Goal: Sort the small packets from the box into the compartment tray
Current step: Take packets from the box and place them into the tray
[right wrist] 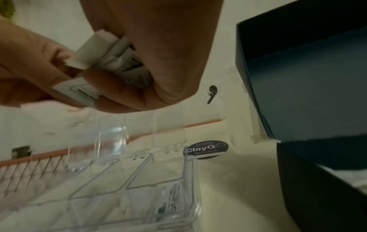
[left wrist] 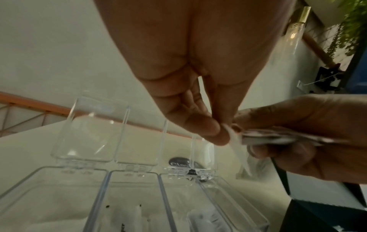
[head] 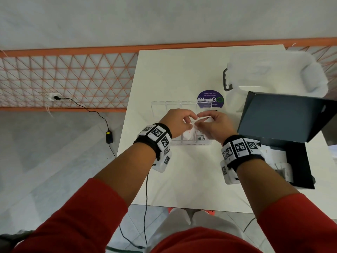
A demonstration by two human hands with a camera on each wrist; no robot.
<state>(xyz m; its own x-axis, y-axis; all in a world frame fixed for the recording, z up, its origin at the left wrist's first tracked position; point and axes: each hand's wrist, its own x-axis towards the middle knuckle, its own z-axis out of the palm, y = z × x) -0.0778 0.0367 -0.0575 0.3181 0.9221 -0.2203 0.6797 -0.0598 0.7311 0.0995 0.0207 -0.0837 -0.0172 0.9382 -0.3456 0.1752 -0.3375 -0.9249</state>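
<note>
The compartment tray [head: 160,106] is a clear plastic organiser with a row of narrow compartments, each with its own hinged lid; the lids stand open and upright along the far edge. It lies flat on the desk [head: 182,170], just left of the box [head: 277,121]. White packets [head: 187,136] lie in the compartments at the near end.

The box is dark blue card, its lid raised and tilted back, with white packets [head: 279,161] inside the base.

A small stack of white packets [right wrist: 111,62] with black printing is held above the tray, one thin white packet [left wrist: 236,141] drawn from its edge.
</note>
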